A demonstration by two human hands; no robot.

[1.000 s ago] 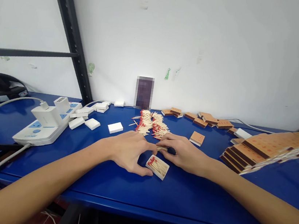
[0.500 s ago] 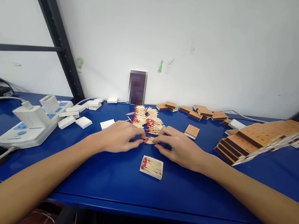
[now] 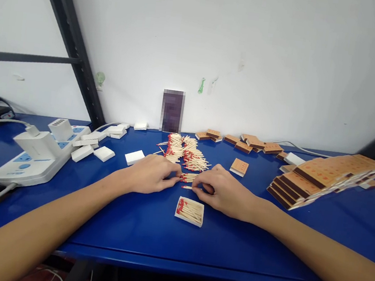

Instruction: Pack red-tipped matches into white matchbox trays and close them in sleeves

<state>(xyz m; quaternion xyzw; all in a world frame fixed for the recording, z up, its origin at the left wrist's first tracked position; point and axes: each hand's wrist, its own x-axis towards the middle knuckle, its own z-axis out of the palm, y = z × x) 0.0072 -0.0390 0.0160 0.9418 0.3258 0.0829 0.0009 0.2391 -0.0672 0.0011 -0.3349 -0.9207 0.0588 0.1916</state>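
Note:
My left hand (image 3: 151, 175) and my right hand (image 3: 222, 191) meet on the blue table (image 3: 128, 225), fingers curled and pinching a small bunch of red-tipped matches (image 3: 188, 178) between them. Just behind lies a loose pile of matches (image 3: 186, 152). In front of the hands sits an open white tray (image 3: 189, 211) filled with matches, touched by neither hand.
White empty trays (image 3: 104, 141) lie at the left by a white power strip (image 3: 33, 157) with chargers and cables. Brown matchbox sleeves (image 3: 242, 143) lie at the back, one sleeve (image 3: 239, 166) by my right hand, and fanned stacks (image 3: 327, 177) at the right. A black shelf frame (image 3: 71, 47) leans at the left.
My left hand left the filled tray and went back toward the pile. Both hands now pinch a bunch of matches drawn from it. The view shifted slightly.

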